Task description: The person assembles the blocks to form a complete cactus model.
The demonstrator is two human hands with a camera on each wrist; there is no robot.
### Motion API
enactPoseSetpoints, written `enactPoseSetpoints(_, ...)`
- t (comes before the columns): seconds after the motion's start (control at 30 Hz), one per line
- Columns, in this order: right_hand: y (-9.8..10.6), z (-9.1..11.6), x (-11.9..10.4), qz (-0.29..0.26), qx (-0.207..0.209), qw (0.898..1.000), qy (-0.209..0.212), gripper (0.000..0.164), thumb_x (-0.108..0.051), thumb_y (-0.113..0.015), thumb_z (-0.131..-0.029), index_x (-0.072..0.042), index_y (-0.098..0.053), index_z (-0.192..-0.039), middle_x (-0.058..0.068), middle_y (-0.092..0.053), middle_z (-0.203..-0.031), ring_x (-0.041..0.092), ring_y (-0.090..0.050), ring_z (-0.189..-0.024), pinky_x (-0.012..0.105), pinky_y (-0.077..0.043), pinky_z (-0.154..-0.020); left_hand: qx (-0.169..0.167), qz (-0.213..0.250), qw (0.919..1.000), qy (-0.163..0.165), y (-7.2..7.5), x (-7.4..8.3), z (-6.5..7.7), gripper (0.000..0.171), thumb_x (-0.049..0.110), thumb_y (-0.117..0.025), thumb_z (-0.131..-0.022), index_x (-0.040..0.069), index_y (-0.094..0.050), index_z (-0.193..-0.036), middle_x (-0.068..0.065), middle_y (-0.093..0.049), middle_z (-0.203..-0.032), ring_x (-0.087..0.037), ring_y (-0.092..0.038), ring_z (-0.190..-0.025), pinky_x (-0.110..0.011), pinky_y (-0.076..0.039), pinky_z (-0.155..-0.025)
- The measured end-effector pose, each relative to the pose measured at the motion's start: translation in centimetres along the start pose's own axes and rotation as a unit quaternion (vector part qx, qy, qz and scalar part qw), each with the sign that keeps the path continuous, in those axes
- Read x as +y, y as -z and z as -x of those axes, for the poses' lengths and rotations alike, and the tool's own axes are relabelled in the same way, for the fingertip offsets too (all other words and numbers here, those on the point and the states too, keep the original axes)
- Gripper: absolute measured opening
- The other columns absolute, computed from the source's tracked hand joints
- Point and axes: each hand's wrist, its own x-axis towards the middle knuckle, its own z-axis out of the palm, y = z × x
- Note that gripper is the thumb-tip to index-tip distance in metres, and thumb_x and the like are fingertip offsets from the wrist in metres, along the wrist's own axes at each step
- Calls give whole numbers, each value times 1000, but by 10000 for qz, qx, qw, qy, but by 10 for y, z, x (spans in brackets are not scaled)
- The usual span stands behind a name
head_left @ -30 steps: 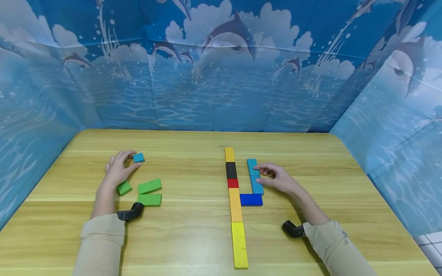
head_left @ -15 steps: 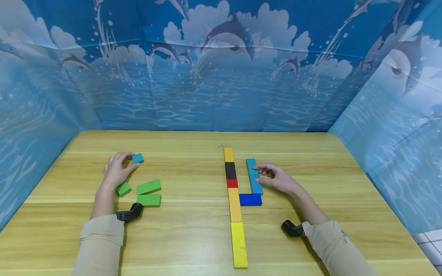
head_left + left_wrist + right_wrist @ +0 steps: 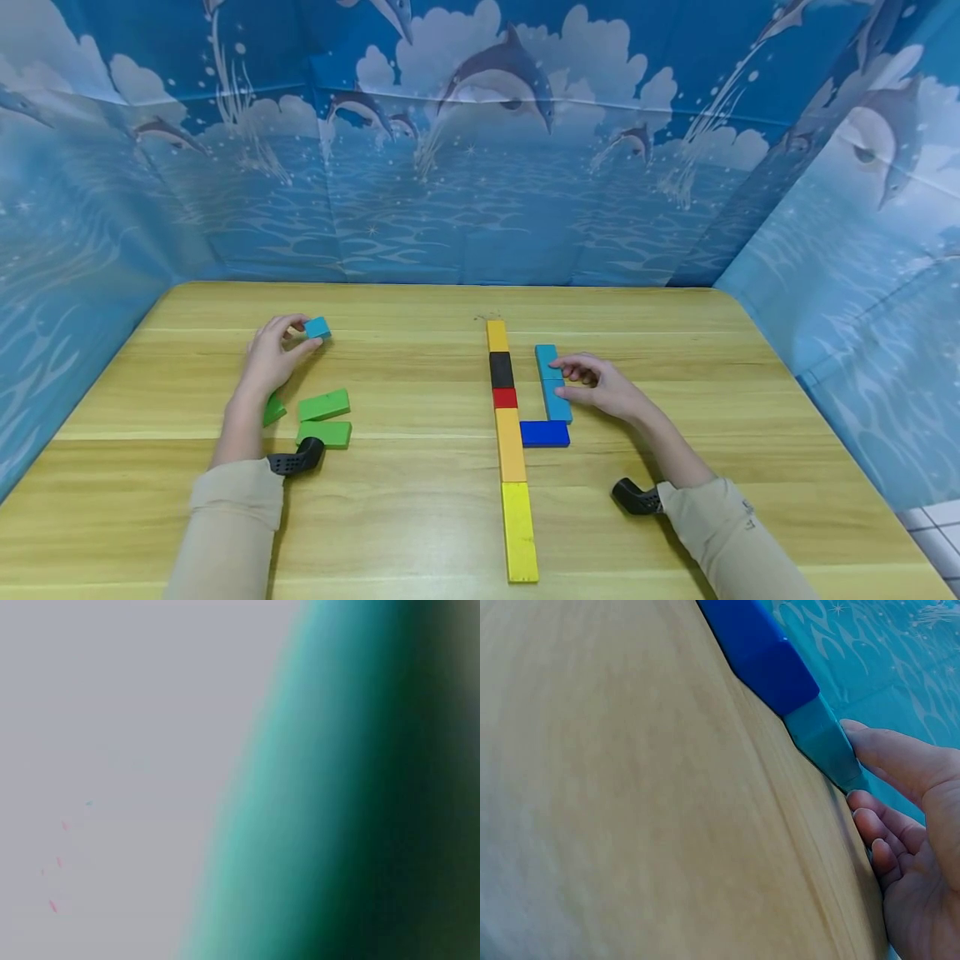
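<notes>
While the left hand (image 3: 273, 357) pinches a small blue block (image 3: 317, 327), the right hand (image 3: 606, 389) touches two long blue ones (image 3: 550, 382).
Right thumb (image 3: 896, 756) and finger are apart; the small block is tipped, past the green blocks (image 3: 325, 405).

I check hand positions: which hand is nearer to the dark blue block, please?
The right hand: it is beyond and to the right of the dark blue block, at the two light blue blocks. The left hand is much farther away, on the block's left.
</notes>
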Motion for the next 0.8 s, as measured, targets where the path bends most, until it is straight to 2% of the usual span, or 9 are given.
enactPoseSetpoints(0.23, 0, 4, -22, -33, -39, 9999, -123, 39, -5, -64, -84, 6, -53, -120, 20, -50, -98, 27, -42, -85, 25, -36, -68, -237, 204, 9994, -119, -20, 23, -17, 41, 24, -61, -88, 3, -51, -122, -17, -52, -110, -34, -41, -102, -52, -24, -87)
enactPoseSetpoints(0.63, 0, 4, -21, -135, -73, 9998, -136, 39, -5, -63, -85, 5, -53, -121, 20, -50, -99, 28, -41, -85, 25, -36, -68, -877, 333, 9950, -352, -73, 65, -42, 42, 22, -64, -86, 5, -52, -123, -12, -54, -107, -30, -43, -100, -51, -24, -91)
enactPoseSetpoints(0.8, 0, 3, -17, -89, -58, 9999, -126, 39, -6, -64, -85, 4, -54, -121, 19, -50, -99, 27, -42, -85, 26, -36, -68, -1012, 370, 9934, -385, -95, 77, -52, 39, 22, -63, -87, 7, -53, -121, -11, -55, -105, -29, -44, -98, -51, -25, -91)
